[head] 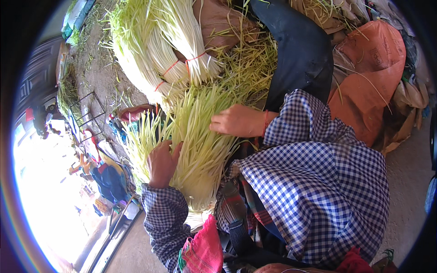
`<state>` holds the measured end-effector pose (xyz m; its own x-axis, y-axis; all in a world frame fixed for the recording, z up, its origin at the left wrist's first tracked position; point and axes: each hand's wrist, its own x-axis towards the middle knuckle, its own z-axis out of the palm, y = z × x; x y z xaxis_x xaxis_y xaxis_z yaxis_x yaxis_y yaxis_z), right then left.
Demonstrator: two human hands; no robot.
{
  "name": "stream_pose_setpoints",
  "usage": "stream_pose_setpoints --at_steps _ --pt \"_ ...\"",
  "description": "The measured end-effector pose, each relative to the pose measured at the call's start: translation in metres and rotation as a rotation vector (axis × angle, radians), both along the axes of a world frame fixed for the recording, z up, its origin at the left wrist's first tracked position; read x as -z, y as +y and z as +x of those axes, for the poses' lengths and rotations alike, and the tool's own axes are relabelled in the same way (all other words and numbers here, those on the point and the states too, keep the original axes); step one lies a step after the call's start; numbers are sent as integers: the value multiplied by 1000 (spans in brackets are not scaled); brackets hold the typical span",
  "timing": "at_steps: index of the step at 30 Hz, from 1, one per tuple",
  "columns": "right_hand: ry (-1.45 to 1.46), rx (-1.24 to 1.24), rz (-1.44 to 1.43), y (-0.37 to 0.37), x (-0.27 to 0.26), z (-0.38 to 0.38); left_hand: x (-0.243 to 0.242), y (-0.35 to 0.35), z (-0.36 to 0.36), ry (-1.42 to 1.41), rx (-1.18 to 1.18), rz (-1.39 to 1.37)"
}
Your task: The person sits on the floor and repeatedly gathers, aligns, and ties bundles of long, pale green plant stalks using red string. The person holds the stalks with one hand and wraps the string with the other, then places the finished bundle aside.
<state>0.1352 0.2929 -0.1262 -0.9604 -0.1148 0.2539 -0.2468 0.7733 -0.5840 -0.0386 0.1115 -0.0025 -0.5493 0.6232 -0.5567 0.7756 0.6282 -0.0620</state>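
A loose heap of pale yellow-green leaves, apparently blanched garlic chives, lies across my lap. My left hand is at the heap's left side, thumb and forefinger apart among the leaves; its other fingertips are hidden. Over the upper right part of the heap, my right hand has its fingers curled against the leaves. Whether it pinches any cannot be seen. Beyond the heap lie several tied bundles of long white-stemmed chives, bound with red ties.
Yellowish leaf trimmings are strewn beside a dark-covered leg. An orange woven sack lies at the right. A black wire frame stands on the littered floor. Bright light enters from an opening at the left.
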Motion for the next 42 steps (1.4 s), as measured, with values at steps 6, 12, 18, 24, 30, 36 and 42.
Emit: stream_pose_setpoints --at_steps 6,12,18,24,30,36,42 --pt "72 15 -173 -14 6 -1 1 -10 -7 -157 -154 81" --pt "-193 232 -741 -39 14 7 21 -29 -13 -310 -290 185" --pt "-45 620 -1192 -19 22 -17 37 -50 -22 -458 -323 148" --pt "80 636 -1524 16 41 -21 19 -58 -18 -735 -564 333" --pt "-7 402 -1199 1 -8 -34 -23 -88 -16 -765 -761 695" --pt "91 -173 -431 -42 -75 -50 -24 -99 -11 -716 -839 800" --pt "-360 -627 -90 -58 -91 -39 -25 -106 -8 -580 -949 935"
